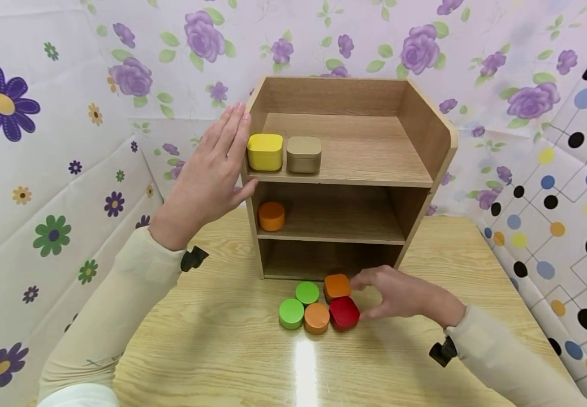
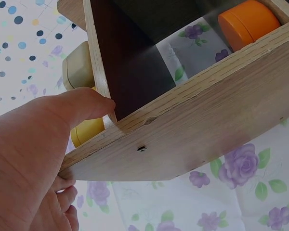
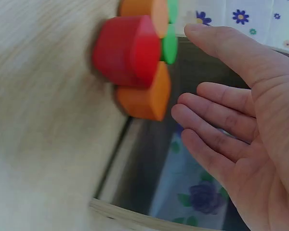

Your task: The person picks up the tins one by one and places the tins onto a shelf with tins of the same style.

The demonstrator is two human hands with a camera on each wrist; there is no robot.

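Note:
My left hand lies along the wooden shelf's left side panel, fingers straight against its outer face. In the left wrist view its thumb rests over the panel's front edge. Close by on the top board sit a yellow lidded box and a khaki one. My right hand is spread beside a cluster of small lidded boxes on the table. Nearest its fingertips are an orange squarish box and a red one. The right palm is bare in the right wrist view.
Two round green boxes and a round orange box complete the cluster, just in front of the shelf's bottom level. Another round orange box stands at the left of the middle level. Patterned cloth walls enclose the table.

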